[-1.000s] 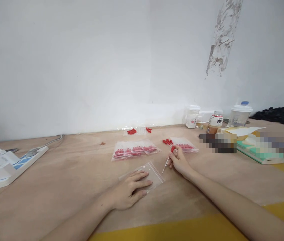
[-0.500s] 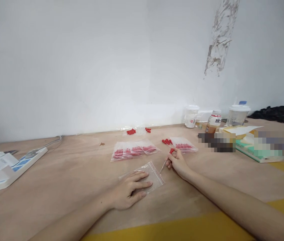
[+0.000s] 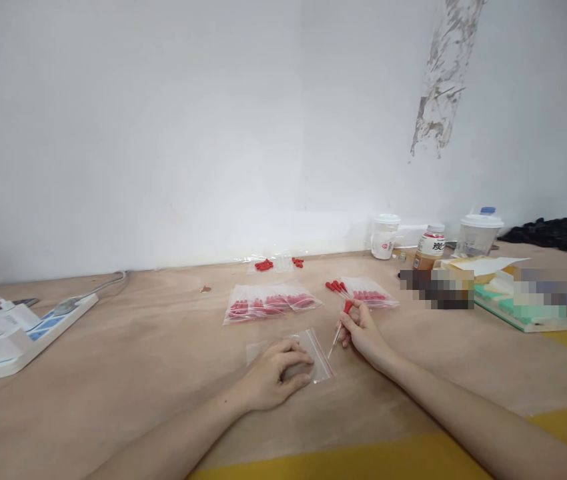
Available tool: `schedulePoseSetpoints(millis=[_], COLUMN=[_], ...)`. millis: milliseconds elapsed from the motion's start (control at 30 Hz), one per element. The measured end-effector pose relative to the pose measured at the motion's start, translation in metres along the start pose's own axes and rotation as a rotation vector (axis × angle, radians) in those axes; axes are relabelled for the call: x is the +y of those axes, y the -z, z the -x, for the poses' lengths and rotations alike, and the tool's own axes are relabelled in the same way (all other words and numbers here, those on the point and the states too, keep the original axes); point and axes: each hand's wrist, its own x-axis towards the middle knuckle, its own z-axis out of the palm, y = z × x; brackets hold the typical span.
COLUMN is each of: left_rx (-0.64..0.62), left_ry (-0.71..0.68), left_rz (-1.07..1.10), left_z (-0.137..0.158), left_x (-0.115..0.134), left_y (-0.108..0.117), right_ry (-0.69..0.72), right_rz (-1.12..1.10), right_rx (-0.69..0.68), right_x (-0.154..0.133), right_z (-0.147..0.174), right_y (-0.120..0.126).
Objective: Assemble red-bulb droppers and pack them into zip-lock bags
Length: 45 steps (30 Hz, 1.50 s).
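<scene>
In the head view my right hand [image 3: 363, 337] pinches a glass dropper [image 3: 347, 308] near its red rubber bulb, the thin tip slanting down toward the zip-lock bag. My left hand [image 3: 281, 375] rests over that clear zip-lock bag [image 3: 317, 360], its fingers bent and apart; part of the bag is hidden beneath it. Just beyond my right hand lie several loose red-bulbed droppers [image 3: 336, 287], beside a filled bag [image 3: 371, 293] with red bulbs showing through. More filled bags [image 3: 268, 303] overlap farther left.
Small piles of red bulbs [image 3: 264, 265] lie on clear plastic by the wall. At left is a white power strip [image 3: 58, 327] with chargers. A lidded cup [image 3: 384, 237], a drink bottle [image 3: 429, 248], a larger cup [image 3: 478, 233] and a green-edged book [image 3: 503, 310] stand or lie at right.
My left hand has shifted right on the bag, and its fingers are more bent. The right hand with the dropper has come slightly nearer and right. The camera view has shifted slightly.
</scene>
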Motion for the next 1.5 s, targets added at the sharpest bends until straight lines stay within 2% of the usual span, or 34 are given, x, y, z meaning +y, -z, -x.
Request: schedulePoseSetpoints(millis=[167, 400, 733, 933, 1200, 1300, 1400, 1500], left_rx=[-0.047, -0.029, -0.021, -0.029, -0.037, -0.022, -0.008, -0.018], left_ry=[-0.060, -0.070, -0.078, -0.068, -0.069, -0.075, -0.075, -0.065], left_rz=[-0.077, -0.081, -0.059, -0.061, -0.077, -0.071, -0.065, -0.066], left_z=[0.001, 0.001, 0.001, 0.001, 0.001, 0.001, 0.001, 0.001], left_x=[-0.001, -0.001, 0.002, 0.001, 0.001, 0.001, 0.000, -0.001], left_y=[-0.002, -0.001, 0.001, 0.001, 0.001, 0.000, 0.000, 0.000], right_ry=[-0.032, 0.038, -0.073, -0.069, -0.058, -0.109, -0.229, -0.334], right_rz=[-0.049, -0.025, -0.154, -0.128, -0.085, -0.117, -0.174, -0.213], right_rx=[-0.009, 0.064, 0.010, 0.042, -0.015, -0.037, -0.066, -0.038], right_x=[-0.002, -0.003, -0.008, -0.008, -0.007, -0.009, -0.014, -0.018], right_z=[0.004, 0.000, 0.005, 0.006, 0.007, 0.009, 0.010, 0.010], right_y=[-0.001, 0.001, -0.002, 0.000, -0.002, -0.002, 0.000, 0.003])
